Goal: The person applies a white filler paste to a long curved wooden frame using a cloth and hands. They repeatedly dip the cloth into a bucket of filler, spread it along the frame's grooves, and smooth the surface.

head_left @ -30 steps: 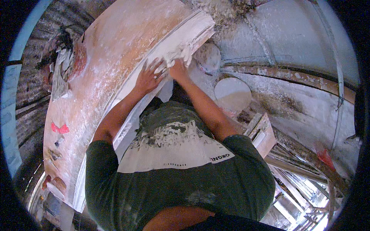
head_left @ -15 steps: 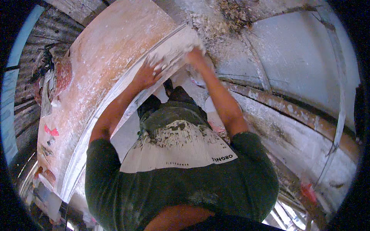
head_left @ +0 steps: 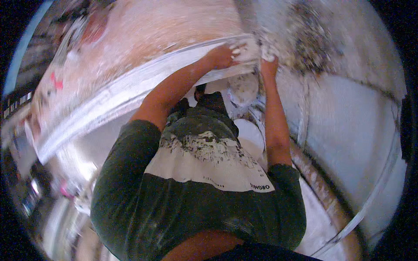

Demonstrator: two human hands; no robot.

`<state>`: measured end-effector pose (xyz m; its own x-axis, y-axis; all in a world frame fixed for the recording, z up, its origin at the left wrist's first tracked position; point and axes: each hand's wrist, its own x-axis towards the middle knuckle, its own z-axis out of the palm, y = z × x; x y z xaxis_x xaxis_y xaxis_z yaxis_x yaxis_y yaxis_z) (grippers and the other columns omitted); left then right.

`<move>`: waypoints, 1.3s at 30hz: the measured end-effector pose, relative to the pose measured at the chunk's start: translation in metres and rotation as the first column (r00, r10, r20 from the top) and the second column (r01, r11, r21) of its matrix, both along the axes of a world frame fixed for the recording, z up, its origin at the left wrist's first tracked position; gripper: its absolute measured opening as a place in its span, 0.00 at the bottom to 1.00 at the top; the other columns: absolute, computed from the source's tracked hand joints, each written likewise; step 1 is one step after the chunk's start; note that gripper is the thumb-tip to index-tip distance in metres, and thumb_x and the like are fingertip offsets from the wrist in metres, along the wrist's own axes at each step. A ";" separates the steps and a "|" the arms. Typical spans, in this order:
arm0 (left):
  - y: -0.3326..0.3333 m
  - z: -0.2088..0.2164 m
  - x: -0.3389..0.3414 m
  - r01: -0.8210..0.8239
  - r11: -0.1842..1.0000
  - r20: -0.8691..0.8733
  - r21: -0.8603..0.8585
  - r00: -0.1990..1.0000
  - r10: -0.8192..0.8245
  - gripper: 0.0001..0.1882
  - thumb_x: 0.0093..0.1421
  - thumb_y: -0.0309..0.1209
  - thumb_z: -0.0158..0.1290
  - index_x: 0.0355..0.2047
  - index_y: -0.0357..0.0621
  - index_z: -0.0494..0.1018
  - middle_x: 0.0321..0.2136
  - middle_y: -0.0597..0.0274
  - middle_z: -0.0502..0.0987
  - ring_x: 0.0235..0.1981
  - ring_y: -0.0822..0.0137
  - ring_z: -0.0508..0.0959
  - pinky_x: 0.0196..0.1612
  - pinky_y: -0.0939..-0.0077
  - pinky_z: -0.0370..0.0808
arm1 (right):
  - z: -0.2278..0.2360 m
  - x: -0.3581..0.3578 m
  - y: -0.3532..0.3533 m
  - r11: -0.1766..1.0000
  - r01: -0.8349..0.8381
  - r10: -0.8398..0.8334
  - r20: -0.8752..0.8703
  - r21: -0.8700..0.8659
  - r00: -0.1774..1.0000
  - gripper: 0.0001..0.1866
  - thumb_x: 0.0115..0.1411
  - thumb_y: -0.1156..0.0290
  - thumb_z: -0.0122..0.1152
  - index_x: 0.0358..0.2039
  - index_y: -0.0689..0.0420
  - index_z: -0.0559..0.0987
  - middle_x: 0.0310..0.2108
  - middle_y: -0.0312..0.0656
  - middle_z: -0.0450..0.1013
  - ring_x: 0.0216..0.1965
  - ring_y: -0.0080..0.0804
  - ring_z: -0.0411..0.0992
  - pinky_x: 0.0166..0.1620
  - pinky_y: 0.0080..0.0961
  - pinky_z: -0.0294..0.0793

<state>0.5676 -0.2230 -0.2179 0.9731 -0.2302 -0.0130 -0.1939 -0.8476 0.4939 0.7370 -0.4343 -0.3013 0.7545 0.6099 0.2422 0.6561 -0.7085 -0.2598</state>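
Observation:
A long white plaster-like moulding [head_left: 130,87] lies along the near edge of a dusty, orange-tinted board [head_left: 174,21]. My left hand [head_left: 225,56] rests on its right end, fingers stretched over the surface and whitened at the tips. Just past that end is my right hand [head_left: 269,63], its fingers coated in white and blurred. Whether the right fingers grip the moulding's end or some white paste cannot be made out.
Below the moulding's right end sits a whitish round container [head_left: 244,89], with a white rounded object [head_left: 250,135] nearer my body. A pale wall panel [head_left: 348,122] and a rusty pipe-like bar [head_left: 322,187] run along the right. A small red scrap [head_left: 56,81] lies on the board's left.
The view has swung, so the moulding lies flatter across the picture. My left hand has moved along the moulding toward its right end; my right hand has shifted to just beyond that end.

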 end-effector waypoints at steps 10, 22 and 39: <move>0.118 0.005 -0.365 -0.339 0.898 0.029 0.279 0.938 0.345 0.29 0.63 0.48 0.38 0.61 0.48 0.55 0.64 0.59 0.49 0.64 0.52 0.52 0.65 0.59 0.50 | -0.035 -0.226 0.164 0.383 -0.892 0.860 -0.261 -0.239 0.439 0.16 0.48 0.63 0.60 0.36 0.56 0.78 0.46 0.49 0.70 0.52 0.45 0.65 0.53 0.38 0.64; 0.106 0.093 -0.536 -0.855 0.502 0.051 -0.131 0.500 0.864 0.26 0.65 0.44 0.39 0.58 0.41 0.59 0.61 0.53 0.56 0.62 0.54 0.56 0.63 0.66 0.53 | 0.094 -0.434 0.285 -0.206 -0.961 0.920 -0.370 -0.183 -0.127 0.18 0.49 0.64 0.57 0.40 0.58 0.76 0.50 0.58 0.66 0.54 0.53 0.62 0.57 0.43 0.61; 0.215 0.136 -0.804 -0.820 -0.331 -0.400 -0.467 -0.138 0.906 0.30 0.67 0.48 0.27 0.62 0.40 0.49 0.64 0.40 0.44 0.65 0.49 0.48 0.65 0.66 0.45 | 0.146 -0.796 0.458 -0.217 -0.943 0.885 -0.458 -0.254 -0.081 0.23 0.46 0.64 0.64 0.43 0.57 0.73 0.51 0.55 0.65 0.56 0.49 0.60 0.59 0.41 0.58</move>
